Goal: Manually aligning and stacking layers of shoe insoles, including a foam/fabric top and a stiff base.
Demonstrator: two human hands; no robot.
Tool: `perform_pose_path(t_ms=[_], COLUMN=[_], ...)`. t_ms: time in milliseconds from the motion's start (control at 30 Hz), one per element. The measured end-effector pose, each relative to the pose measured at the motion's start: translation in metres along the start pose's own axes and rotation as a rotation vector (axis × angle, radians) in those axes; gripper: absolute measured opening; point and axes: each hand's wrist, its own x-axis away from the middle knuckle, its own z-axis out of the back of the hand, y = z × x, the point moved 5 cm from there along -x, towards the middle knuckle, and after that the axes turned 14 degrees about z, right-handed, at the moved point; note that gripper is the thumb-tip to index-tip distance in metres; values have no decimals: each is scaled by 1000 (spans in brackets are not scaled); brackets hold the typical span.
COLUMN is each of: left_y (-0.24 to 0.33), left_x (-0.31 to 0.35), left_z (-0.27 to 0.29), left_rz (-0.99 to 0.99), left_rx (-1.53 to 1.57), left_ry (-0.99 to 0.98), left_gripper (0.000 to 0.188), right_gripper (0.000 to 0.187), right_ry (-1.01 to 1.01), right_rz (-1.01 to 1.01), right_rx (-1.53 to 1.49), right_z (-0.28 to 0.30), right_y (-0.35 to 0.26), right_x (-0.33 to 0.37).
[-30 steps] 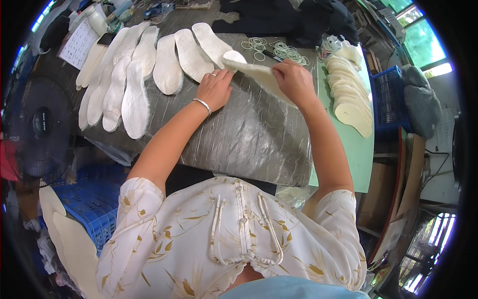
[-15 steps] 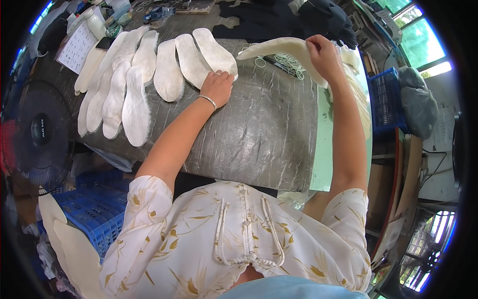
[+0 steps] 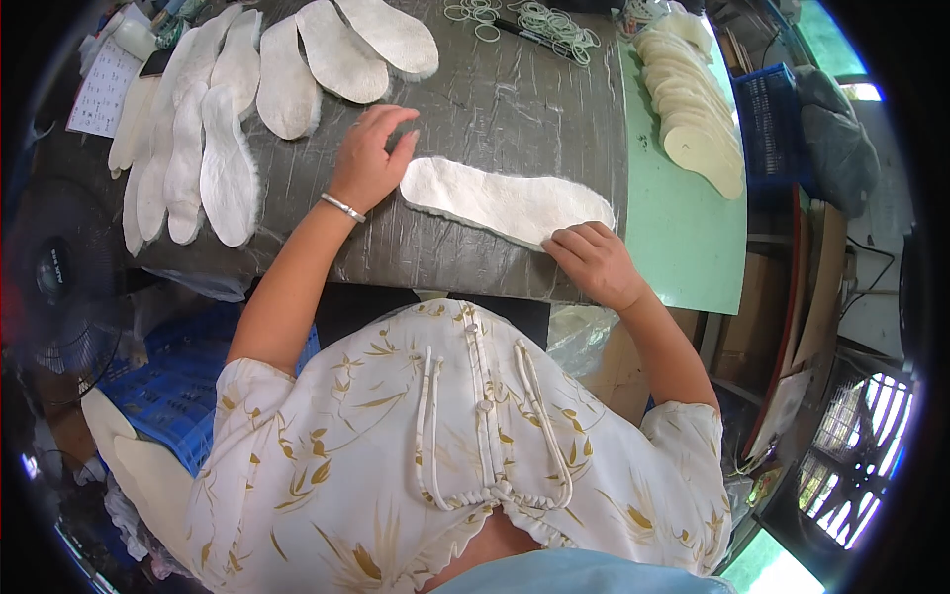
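A white fleecy insole (image 3: 500, 201) lies across the near part of the dark, plastic-covered table (image 3: 475, 119), in front of me. My right hand (image 3: 597, 264) has its fingers closed on the near edge at the insole's right end. Just beyond its left end is my left hand (image 3: 371, 156), fingers stretched and thumb apart, holding nothing. Past that hand, several fleecy insoles lie side by side, among them a wide one (image 3: 287, 84) and one at the far edge (image 3: 394, 40). A further group (image 3: 228, 178) overlaps on the left.
A fanned row of cream insoles (image 3: 698, 148) rests on the green board (image 3: 683, 247) at right. Pale rubber bands (image 3: 564, 30) and a dark pen lie at the far side. An electric fan (image 3: 54, 267) and a blue crate (image 3: 163, 406) stand left; another blue crate (image 3: 767, 124) is right.
My right hand has brought the insole from the far right down to the near middle of the table. My left hand has let go of the far insole and moved left. The view has tilted down.
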Motion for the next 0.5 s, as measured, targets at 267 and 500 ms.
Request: perform_pose_path(t_ms=[267,500], left_y=[-12,27], left_x=[102,247], left_z=[96,233], left_rz=[263,511], left_rx=[-11,-428], left_ry=[229,704], left_gripper=[19,20], right_gripper=[34,30], right_ry=[118,-43], right_rz=[71,86], right_rx=[-9,-144], right_z=[-26,-29], right_y=[2,4], right_x=[-31,-6])
